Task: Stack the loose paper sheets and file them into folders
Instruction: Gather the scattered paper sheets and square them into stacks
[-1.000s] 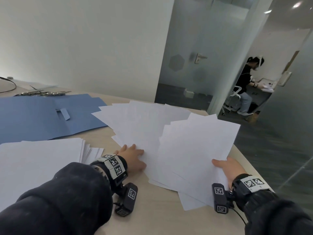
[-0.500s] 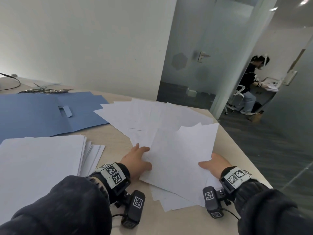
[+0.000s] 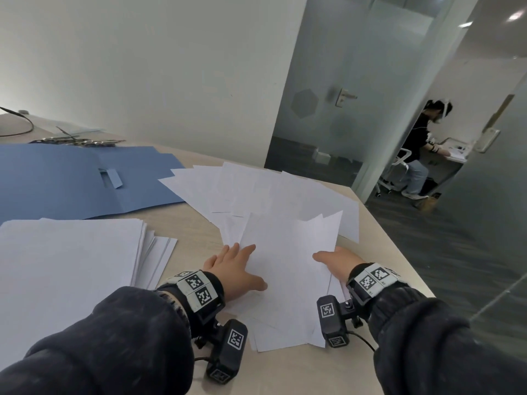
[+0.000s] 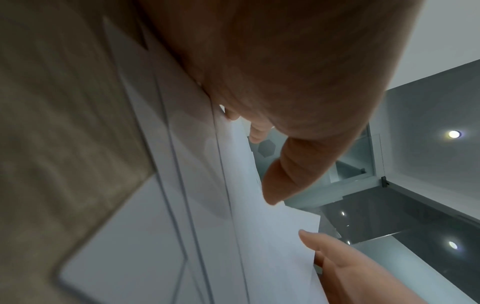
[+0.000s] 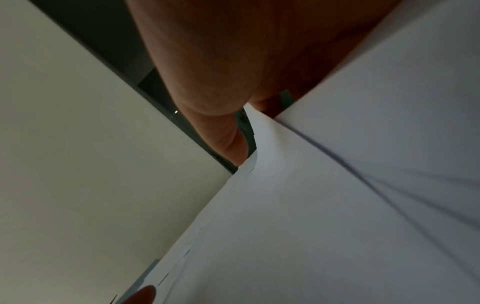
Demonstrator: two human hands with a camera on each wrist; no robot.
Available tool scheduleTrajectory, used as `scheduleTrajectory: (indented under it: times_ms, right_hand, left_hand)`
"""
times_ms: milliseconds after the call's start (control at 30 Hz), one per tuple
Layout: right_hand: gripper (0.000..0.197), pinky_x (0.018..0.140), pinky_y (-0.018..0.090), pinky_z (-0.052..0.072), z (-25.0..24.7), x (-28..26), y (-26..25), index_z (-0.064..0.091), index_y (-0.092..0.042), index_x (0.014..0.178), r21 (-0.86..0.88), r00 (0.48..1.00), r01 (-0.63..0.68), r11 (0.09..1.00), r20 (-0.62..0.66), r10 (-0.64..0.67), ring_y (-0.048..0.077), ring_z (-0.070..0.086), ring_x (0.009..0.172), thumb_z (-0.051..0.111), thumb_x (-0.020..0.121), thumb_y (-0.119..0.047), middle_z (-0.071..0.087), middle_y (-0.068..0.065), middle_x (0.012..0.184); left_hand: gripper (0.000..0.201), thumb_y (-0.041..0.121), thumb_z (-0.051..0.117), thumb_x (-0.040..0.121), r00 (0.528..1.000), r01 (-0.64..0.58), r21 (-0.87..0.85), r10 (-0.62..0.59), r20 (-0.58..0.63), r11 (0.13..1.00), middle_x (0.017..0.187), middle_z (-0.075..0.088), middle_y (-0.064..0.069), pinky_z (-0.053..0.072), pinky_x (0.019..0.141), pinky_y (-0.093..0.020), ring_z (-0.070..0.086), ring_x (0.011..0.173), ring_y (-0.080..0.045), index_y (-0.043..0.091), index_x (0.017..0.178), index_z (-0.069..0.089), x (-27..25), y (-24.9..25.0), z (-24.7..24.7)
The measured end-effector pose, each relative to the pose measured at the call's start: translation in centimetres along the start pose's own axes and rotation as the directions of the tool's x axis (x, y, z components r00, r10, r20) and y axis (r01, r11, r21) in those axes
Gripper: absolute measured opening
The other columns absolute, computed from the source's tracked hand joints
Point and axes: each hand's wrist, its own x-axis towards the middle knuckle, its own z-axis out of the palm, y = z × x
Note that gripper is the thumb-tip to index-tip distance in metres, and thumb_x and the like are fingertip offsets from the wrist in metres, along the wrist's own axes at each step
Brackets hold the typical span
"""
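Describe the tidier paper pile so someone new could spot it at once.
Start at the beige table. On its near left, closer to the wearer than the open blue folder, lies the paper stack. Unlike the fanned loose sheets to its right, it is thick and mostly squared.

Table (image 3: 285, 372) w/ sheets (image 3: 256, 189), blue folder (image 3: 57, 181)

White loose sheets (image 3: 256, 189) lie fanned out, with a bundle (image 3: 285, 266) of them tilted up on top. A neater stack (image 3: 71, 258) sits alongside, and an open blue folder (image 3: 57, 181) lies flat behind it.
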Motion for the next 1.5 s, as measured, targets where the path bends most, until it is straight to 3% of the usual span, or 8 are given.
scheduleTrajectory:
  times_ms: [467,567,667,833,967,1133,1333,1500]
  right_hand:
    - [0.05,0.116,0.039,0.024,0.7,-2.8,-2.3,0.045,-0.015,0.148,0.362,0.991,-0.116,0.925,0.11,0.082,0.023,0.029,0.148,0.057,0.101,-0.029,0.038,0.01,0.156]
    - [0.023,0.083,0.039,0.048,0.3,-2.5,-1.3,0.063,-0.006,0.113,0.586,0.981,-0.194,0.787,0.112,0.159,0.03,0.07,0.086,0.06,0.096,-0.02,0.071,0.012,0.092]
    - [0.014,0.063,0.034,0.048,0.3,-2.6,-0.1,0.061,-0.005,0.088,0.573,0.974,-0.226,0.788,0.134,0.181,0.028,0.064,0.051,0.061,0.094,-0.018,0.068,0.013,0.063]
    - [0.013,0.074,0.042,0.053,0.9,-4.1,0.7,0.065,-0.001,0.087,0.444,0.976,-0.209,0.872,0.157,0.154,0.034,0.065,0.069,0.071,0.084,-0.012,0.069,0.018,0.072]
    - [0.055,0.099,0.06,0.049,0.8,-2.4,3.1,0.065,0.016,0.103,0.311,0.994,-0.024,0.95,0.107,-0.01,0.048,0.066,0.106,0.068,0.058,-0.018,0.071,0.028,0.106]
    - [0.014,0.099,0.053,0.052,-0.7,-5.5,3.8,0.075,-0.013,0.095,0.441,0.986,0.166,0.882,-0.062,-0.155,0.033,0.071,0.099,0.068,0.087,-0.004,0.077,0.009,0.101]
    - [0.015,0.103,0.054,0.049,-2.5,-7.2,4.1,0.073,-0.007,0.106,0.592,0.96,0.28,0.756,-0.164,-0.227,0.034,0.071,0.103,0.067,0.093,-0.003,0.076,0.012,0.106]
    - [0.018,0.101,0.051,0.051,-3.4,-8.6,3.1,0.072,-0.001,0.109,0.666,0.925,0.379,0.643,-0.246,-0.29,0.035,0.071,0.103,0.066,0.092,-0.001,0.075,0.016,0.108]
  left_hand:
    - [0.093,0.062,0.06,0.085,1.0,-0.003,0.008,0.003,0.03,1.0,0.171,-0.009,0.0,-0.005,0.124,-0.043,-0.011,0.157,-0.017,0.043,0.159,0.008,0.0,0.1,0.0]
    - [0.09,0.062,0.06,0.086,1.0,-0.008,-0.002,0.008,0.031,1.0,0.17,-0.009,0.001,-0.004,0.125,-0.042,-0.011,0.157,-0.017,0.044,0.159,0.01,0.1,0.1,-0.1]
    - [0.088,0.062,0.059,0.087,1.0,-0.016,-0.007,0.016,0.027,1.0,0.17,-0.009,0.001,-0.004,0.125,-0.042,-0.011,0.157,-0.017,0.044,0.159,0.01,0.0,0.2,-0.3]
    - [0.084,0.061,0.057,0.089,1.0,-0.012,-0.018,0.012,0.013,1.0,0.171,-0.008,-0.001,-0.002,0.125,-0.042,-0.007,0.157,-0.017,0.043,0.159,0.013,-0.5,0.2,-0.5]
    - [0.084,0.058,0.064,0.086,1.0,-0.005,-0.161,0.001,-0.028,0.987,0.171,0.001,0.002,0.018,0.124,-0.039,0.018,0.154,-0.023,0.04,0.157,0.024,-0.7,0.1,-0.7]
    - [0.079,0.033,0.072,0.092,0.972,-0.014,-0.508,-0.107,-0.209,0.861,0.162,0.031,-0.007,0.037,0.114,-0.039,0.037,0.145,-0.024,0.022,0.157,0.029,-0.7,-0.2,-1.0]
    - [0.051,0.056,0.056,0.094,0.951,-0.036,-0.51,-0.127,-0.282,0.859,0.125,0.068,-0.008,0.048,0.101,-0.039,0.065,0.107,-0.025,0.012,0.12,0.062,-1.9,2.4,-3.1]
    - [0.016,0.031,0.06,0.098,0.906,-0.262,-0.569,-0.005,-0.424,0.779,0.096,0.076,0.002,0.059,0.087,-0.041,0.073,0.087,-0.017,0.019,0.102,0.069,-3.5,4.9,-4.8]
